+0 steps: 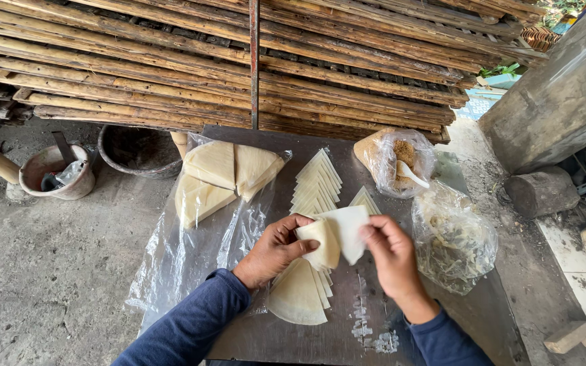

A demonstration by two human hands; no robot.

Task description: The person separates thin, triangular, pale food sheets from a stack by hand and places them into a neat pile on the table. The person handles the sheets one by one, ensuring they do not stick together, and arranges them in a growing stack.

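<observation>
Pale dough wrapper [337, 234], thin and triangular, held up over the middle of the grey metal table [456, 325]. Left hand [276, 247] pinches its rolled left edge between thumb and fingers; right hand [388, 247] pinches the right side. Both hands closed on the same sheet.

Containers:
- Clear plastic bag [401, 159], far right of table, open top: brown crumbly filling with a white spoon [414, 175] stuck in it.
- Second clear bag [452, 240], just right of the right hand: greenish-brown contents, can't tell what exactly.
- Clear plastic sheet [184, 257] on the table's left side, overhanging the left edge; stack of large wrapper pieces [222, 176] on its far end.
- On the ground left: worn pink bowl [55, 169] with a tool in it, dark round basin [137, 149] beside it.

Loose stock: fanned row of cut triangles [317, 183] ahead of the hands, another fan [300, 295] directly under them.

Room: bare metal near the front edge, between the forearms. Right edge crowded by the bags. Stacked bamboo racks [171, 61] overhang the far edge. Concrete block [557, 88] stands off to the right, wood stump [540, 192] at its base.
</observation>
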